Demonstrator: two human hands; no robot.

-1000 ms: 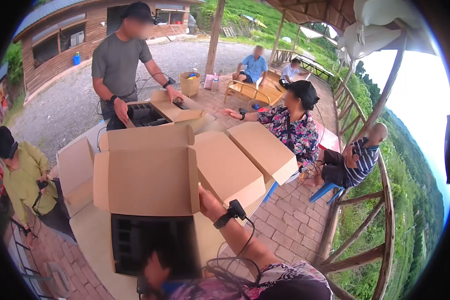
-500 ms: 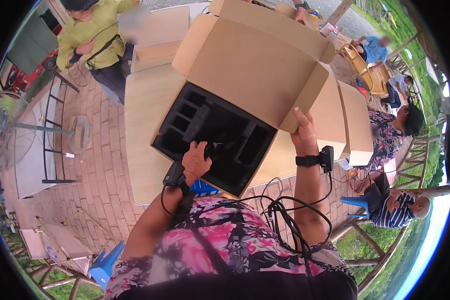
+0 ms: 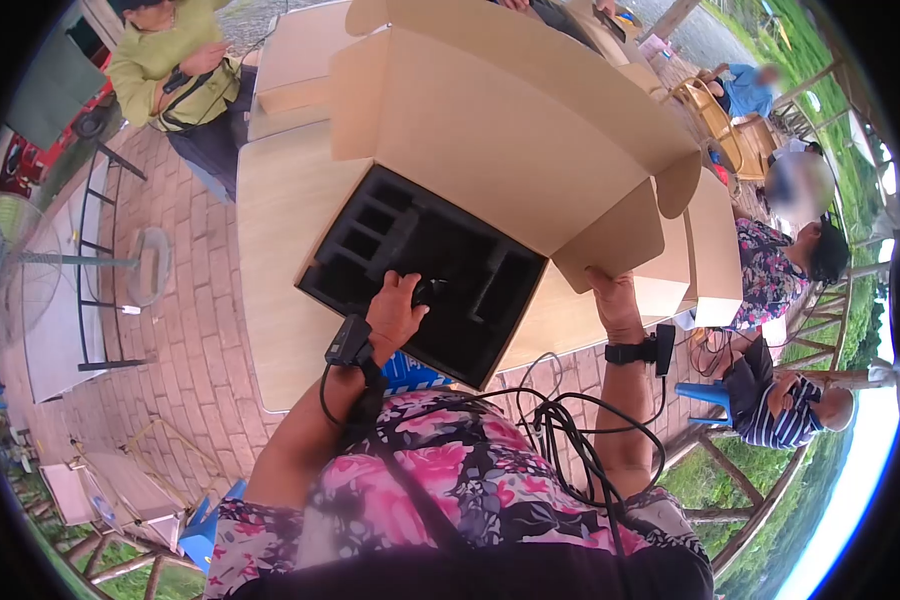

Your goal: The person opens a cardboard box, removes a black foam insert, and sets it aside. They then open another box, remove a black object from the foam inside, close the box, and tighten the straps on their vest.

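An open brown cardboard box (image 3: 510, 130) sits tilted in front of me, its lid raised toward the far side. Black foam (image 3: 450, 245) with cut-out slots lines its base. Over the near-left part of the foam, my left hand (image 3: 395, 310) is closed on a small glossy black object (image 3: 429, 291), whose kind is hard to make out against the dark foam. At the lower edge of the lid's right flap (image 3: 612, 238), my right hand (image 3: 615, 302) is closed, with its fingers partly hidden there. Both wrists wear black strapped devices with cables.
The box rests on a pale wooden table (image 3: 280, 230). More cardboard boxes (image 3: 710, 240) stand to the right. Loose black cables (image 3: 570, 430) hang before my body. Several people are around, one in a yellow-green top (image 3: 170, 65) at far left. A blue stool (image 3: 705, 393) stands right.
The lid's right flap has swung outward and the lid bends more. My right hand has shifted slightly right and down along the flap. My left hand stays at about the same spot.
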